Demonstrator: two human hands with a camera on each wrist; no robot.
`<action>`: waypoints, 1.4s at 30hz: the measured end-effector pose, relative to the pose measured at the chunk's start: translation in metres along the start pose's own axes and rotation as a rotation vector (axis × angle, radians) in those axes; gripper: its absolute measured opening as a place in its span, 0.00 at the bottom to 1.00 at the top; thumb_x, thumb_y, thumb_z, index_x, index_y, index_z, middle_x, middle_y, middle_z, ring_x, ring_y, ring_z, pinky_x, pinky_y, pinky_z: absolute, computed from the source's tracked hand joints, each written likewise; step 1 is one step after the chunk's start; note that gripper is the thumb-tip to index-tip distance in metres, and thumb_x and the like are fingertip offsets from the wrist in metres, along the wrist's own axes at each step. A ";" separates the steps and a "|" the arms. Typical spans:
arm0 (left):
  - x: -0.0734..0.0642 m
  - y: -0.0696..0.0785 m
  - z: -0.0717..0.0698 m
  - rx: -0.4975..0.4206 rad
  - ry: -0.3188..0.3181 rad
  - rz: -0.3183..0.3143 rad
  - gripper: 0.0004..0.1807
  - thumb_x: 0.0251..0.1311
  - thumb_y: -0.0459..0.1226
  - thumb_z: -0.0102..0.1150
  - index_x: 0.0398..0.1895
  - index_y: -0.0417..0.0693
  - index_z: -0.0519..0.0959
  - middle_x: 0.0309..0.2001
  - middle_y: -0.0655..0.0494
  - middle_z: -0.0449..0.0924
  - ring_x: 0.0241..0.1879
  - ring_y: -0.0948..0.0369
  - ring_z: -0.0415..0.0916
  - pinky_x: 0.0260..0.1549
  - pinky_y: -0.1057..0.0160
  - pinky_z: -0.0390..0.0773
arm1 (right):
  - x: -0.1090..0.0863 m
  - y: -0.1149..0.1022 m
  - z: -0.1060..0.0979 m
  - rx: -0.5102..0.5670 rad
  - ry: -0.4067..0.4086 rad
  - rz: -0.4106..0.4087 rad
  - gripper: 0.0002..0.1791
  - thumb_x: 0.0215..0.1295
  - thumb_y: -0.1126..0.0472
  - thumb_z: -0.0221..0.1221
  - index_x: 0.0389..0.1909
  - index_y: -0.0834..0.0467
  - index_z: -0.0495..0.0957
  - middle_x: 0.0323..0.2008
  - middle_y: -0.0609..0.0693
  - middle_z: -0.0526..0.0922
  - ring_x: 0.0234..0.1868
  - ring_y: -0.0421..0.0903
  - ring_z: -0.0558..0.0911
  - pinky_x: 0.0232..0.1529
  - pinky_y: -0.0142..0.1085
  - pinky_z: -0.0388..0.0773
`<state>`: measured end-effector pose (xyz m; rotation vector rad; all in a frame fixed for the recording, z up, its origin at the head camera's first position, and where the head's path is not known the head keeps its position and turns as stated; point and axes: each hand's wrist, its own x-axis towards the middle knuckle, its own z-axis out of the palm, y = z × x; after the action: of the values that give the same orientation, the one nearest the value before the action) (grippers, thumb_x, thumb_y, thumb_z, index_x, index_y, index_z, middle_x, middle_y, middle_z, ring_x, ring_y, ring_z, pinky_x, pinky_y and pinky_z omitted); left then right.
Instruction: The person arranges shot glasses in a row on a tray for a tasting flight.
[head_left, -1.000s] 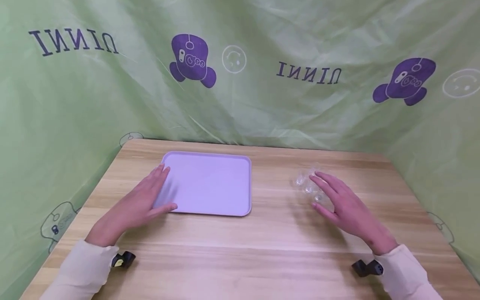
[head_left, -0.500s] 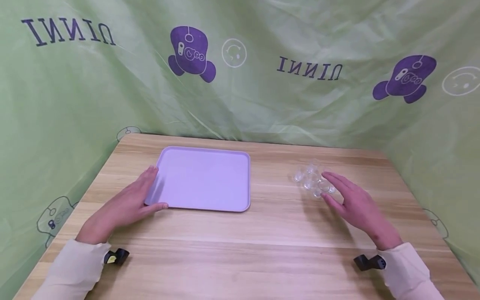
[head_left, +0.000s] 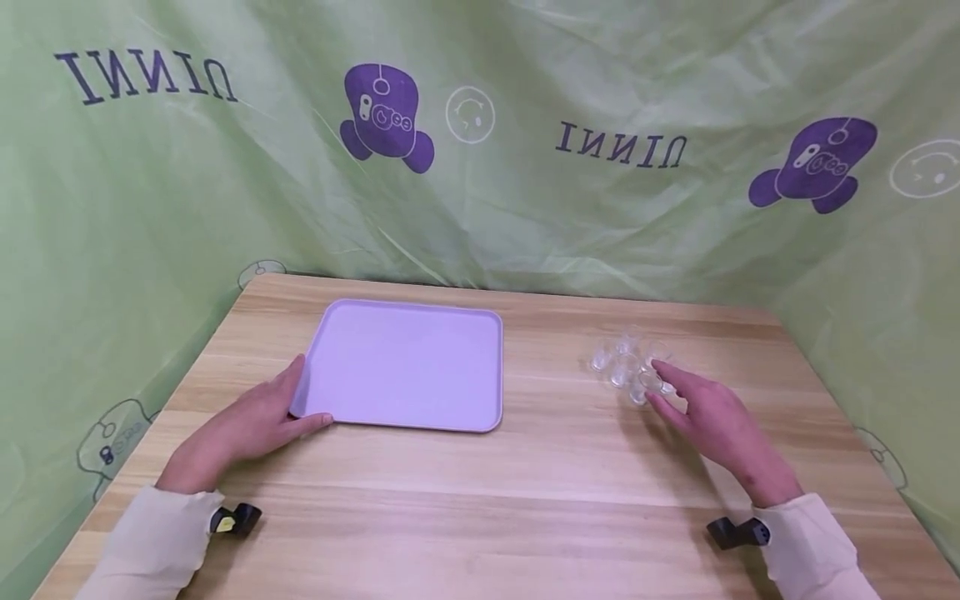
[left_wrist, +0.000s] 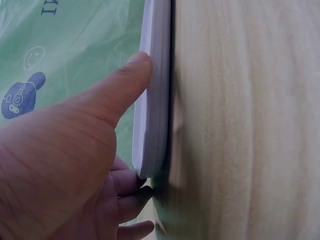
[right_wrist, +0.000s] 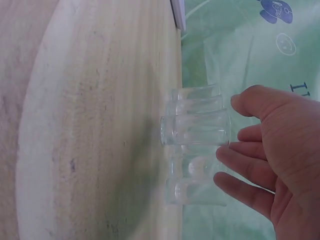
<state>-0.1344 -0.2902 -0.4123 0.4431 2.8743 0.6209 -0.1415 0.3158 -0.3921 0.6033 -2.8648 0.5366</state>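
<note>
My left hand (head_left: 255,423) is at the near left corner of a flat light-purple tray (head_left: 405,367). Its thumb lies along the near rim, and the other fingers reach the left edge. In the left wrist view the thumb touches the tray's rim (left_wrist: 155,95), with the fingertips low by the corner. To the right, several small clear glasses (head_left: 622,369) stand in a cluster. My right hand (head_left: 708,417) is at their near right side, thumb and fingers spread about the top of the nearest glass (right_wrist: 196,129). A gap shows between thumb and glass in the right wrist view.
A wood-grain table (head_left: 480,500) carries the tray and glasses. Behind it and at both sides hangs a green printed curtain (head_left: 510,217). Small black cameras (head_left: 738,533) are worn at both wrists, by the pale sleeves.
My left hand has drawn back from over the tray to its corner, with its fingers lowered. My right hand has shifted rightward round the glasses and lowered close to the nearest one.
</note>
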 end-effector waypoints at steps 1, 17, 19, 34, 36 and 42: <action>0.000 0.000 0.000 -0.001 -0.003 -0.005 0.63 0.67 0.63 0.60 0.77 0.21 0.40 0.73 0.18 0.51 0.69 0.27 0.58 0.65 0.32 0.62 | 0.000 0.000 0.000 -0.001 -0.010 0.012 0.31 0.72 0.59 0.65 0.70 0.69 0.70 0.58 0.69 0.81 0.45 0.65 0.86 0.48 0.63 0.81; -0.002 0.000 -0.001 0.008 0.007 -0.022 0.64 0.65 0.67 0.58 0.76 0.20 0.44 0.74 0.21 0.50 0.70 0.28 0.57 0.66 0.32 0.60 | 0.003 0.000 0.006 -0.003 -0.031 0.042 0.28 0.73 0.57 0.64 0.67 0.70 0.74 0.52 0.70 0.83 0.41 0.63 0.87 0.42 0.60 0.84; -0.003 0.001 -0.002 0.003 0.010 -0.018 0.63 0.66 0.66 0.58 0.76 0.20 0.44 0.74 0.21 0.50 0.71 0.29 0.57 0.66 0.32 0.60 | 0.004 0.000 0.006 0.003 -0.028 0.035 0.28 0.73 0.58 0.64 0.66 0.70 0.74 0.51 0.70 0.84 0.40 0.63 0.88 0.41 0.59 0.84; -0.002 0.004 -0.003 0.019 0.012 -0.032 0.63 0.65 0.66 0.59 0.77 0.20 0.45 0.74 0.22 0.52 0.70 0.30 0.59 0.66 0.33 0.63 | 0.005 0.005 0.007 0.016 0.039 -0.031 0.24 0.68 0.61 0.68 0.60 0.70 0.79 0.44 0.63 0.88 0.38 0.60 0.89 0.38 0.56 0.86; -0.002 0.003 -0.003 0.023 0.014 -0.029 0.63 0.65 0.66 0.59 0.76 0.20 0.46 0.74 0.22 0.52 0.70 0.30 0.59 0.66 0.34 0.63 | 0.005 0.005 0.007 0.016 0.041 -0.036 0.23 0.68 0.61 0.68 0.59 0.69 0.79 0.43 0.62 0.88 0.38 0.60 0.89 0.38 0.56 0.86; -0.002 0.003 -0.003 0.041 0.011 -0.029 0.63 0.65 0.67 0.59 0.76 0.20 0.47 0.73 0.22 0.53 0.69 0.30 0.61 0.65 0.34 0.65 | 0.005 0.000 0.005 0.029 0.024 -0.033 0.21 0.69 0.60 0.68 0.57 0.68 0.80 0.43 0.60 0.89 0.40 0.61 0.89 0.39 0.57 0.85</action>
<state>-0.1326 -0.2887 -0.4084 0.4050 2.9031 0.5618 -0.1466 0.3126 -0.3957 0.6432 -2.8245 0.5768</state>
